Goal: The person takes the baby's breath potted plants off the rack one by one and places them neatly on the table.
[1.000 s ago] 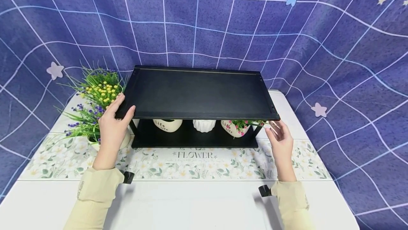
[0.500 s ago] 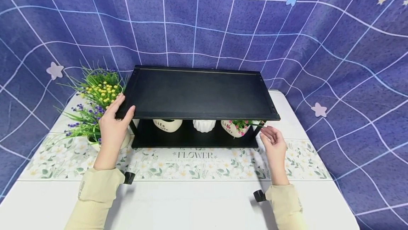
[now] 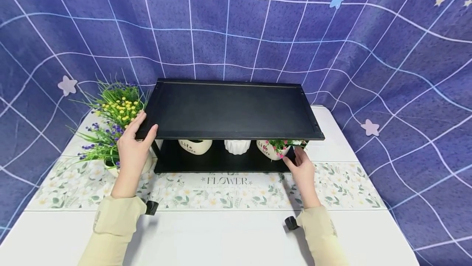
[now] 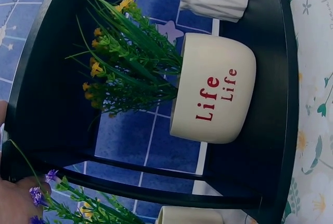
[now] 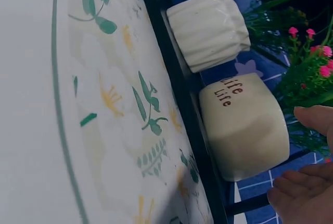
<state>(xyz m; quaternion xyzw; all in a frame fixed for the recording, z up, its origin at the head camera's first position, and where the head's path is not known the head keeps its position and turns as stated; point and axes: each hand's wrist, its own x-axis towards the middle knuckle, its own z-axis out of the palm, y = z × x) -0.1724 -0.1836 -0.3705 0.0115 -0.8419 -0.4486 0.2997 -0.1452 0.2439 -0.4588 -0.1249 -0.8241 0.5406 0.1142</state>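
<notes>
A black, rectangular, open-fronted shelf (image 3: 228, 110) holds, inside its right end, a rounded, cream, ceramic-looking pot (image 5: 247, 140); the left hand (image 3: 132, 151), spread at the front left corner, could steady it; the right hand (image 3: 303, 172), thumb apart from fingers, is beside the pot; cupping its body should spare the small pink flowers (image 5: 325, 70).

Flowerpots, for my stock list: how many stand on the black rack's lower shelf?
3: a left cream pot, a white ridged pot in the middle, and a right cream pot near the right hand. The top board could hide more.
</notes>
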